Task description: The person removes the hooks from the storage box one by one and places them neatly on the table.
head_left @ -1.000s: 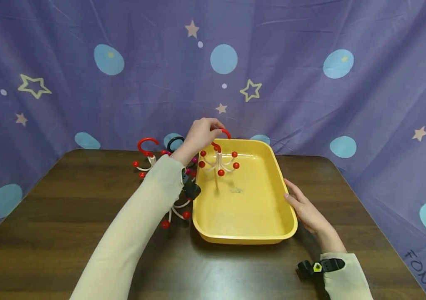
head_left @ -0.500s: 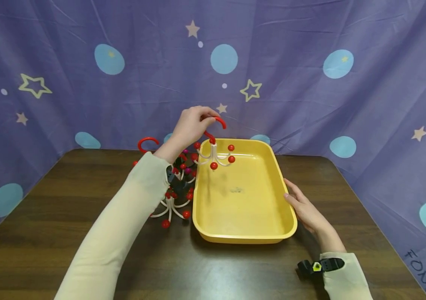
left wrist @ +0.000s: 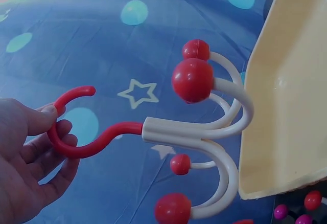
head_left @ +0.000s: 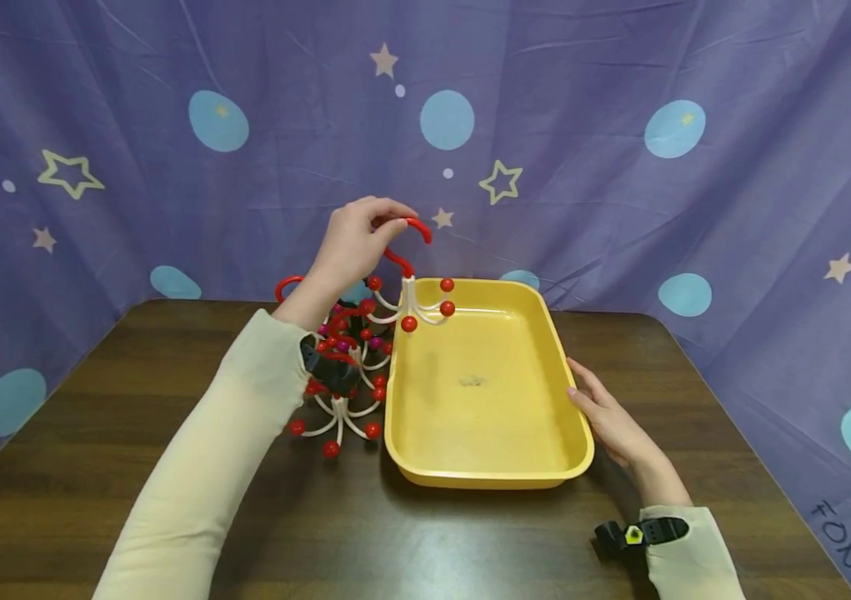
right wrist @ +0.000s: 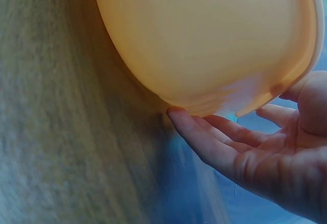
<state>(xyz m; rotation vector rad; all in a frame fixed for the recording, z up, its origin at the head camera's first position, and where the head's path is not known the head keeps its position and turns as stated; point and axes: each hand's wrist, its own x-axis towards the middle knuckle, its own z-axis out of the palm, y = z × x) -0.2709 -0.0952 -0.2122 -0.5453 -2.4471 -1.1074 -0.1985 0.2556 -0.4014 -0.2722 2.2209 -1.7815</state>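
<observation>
My left hand (head_left: 359,237) pinches the red hook of a hanger (head_left: 408,296) between thumb and fingers. The hanger hangs upright over the far left rim of a yellow tray (head_left: 488,417), with white curved arms ending in red balls. In the left wrist view, the hanger (left wrist: 173,131) shows its hook held near the curve. My right hand (head_left: 613,421) holds the tray's right side, thumb at the rim and fingers along the outer wall. The right wrist view shows the fingers (right wrist: 204,139) against the tray wall (right wrist: 204,45).
Left of the tray stand several more hangers, among them a red-and-white one (head_left: 338,408) in front and one with magenta balls (head_left: 376,342); my left forearm partly hides them. They stand on a dark wooden table (head_left: 132,433). A purple patterned curtain (head_left: 568,208) rises behind.
My left hand has moved left and up with the hanger, from over the tray's inside to its left rim. The right hand and the tray have stayed in place.
</observation>
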